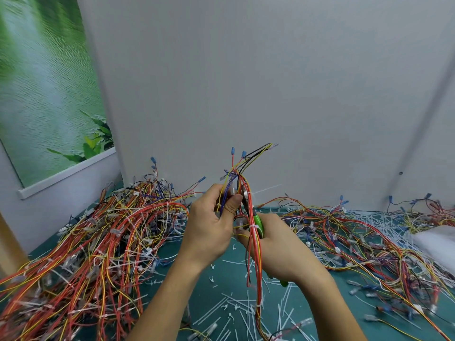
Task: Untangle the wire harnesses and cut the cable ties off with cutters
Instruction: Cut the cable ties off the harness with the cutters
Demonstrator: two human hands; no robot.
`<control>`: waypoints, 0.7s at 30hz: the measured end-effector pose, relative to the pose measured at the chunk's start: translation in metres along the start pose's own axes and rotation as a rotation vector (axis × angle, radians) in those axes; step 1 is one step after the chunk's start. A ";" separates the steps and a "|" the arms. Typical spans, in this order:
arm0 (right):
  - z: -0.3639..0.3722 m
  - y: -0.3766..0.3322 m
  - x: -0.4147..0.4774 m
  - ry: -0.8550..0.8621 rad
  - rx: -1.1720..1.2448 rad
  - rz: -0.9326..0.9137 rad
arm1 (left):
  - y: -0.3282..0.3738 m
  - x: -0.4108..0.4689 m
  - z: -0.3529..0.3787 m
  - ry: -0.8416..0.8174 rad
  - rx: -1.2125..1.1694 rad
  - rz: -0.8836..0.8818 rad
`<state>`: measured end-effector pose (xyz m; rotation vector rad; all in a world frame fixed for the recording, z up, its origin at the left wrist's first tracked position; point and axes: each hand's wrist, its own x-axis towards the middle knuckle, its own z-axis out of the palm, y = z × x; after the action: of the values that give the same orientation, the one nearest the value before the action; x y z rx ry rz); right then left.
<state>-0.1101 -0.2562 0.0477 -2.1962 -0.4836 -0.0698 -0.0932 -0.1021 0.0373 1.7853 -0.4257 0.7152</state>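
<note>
My left hand (211, 225) grips the upper part of a wire harness (254, 254) of red, orange, yellow and blue wires held upright in front of me. Blue terminals (233, 151) fan out at its top. White cable ties (253, 226) wrap the bundle, one by my thumb and one lower. My right hand (278, 249) holds green-handled cutters (258, 221), their jaws pressed against the harness near the upper tie. The harness tail hangs down between my forearms to the table.
A big tangle of harnesses (98, 242) covers the green table (192, 252) at left. Another tangle (369, 242) spreads at right. Cut white ties (236, 308) litter the middle. A white cloth (435, 239) lies at the right edge. A grey wall stands close behind.
</note>
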 end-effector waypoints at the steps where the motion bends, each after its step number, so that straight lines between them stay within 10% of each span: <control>1: 0.000 0.000 0.000 0.000 0.000 0.009 | 0.000 0.000 0.000 -0.002 -0.009 -0.006; 21: -0.001 -0.004 -0.002 0.058 0.006 -0.064 | 0.005 0.003 0.001 0.028 -0.294 -0.091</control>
<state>-0.1132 -0.2552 0.0511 -2.1669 -0.5213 -0.1661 -0.0942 -0.1046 0.0427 1.5063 -0.4059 0.5808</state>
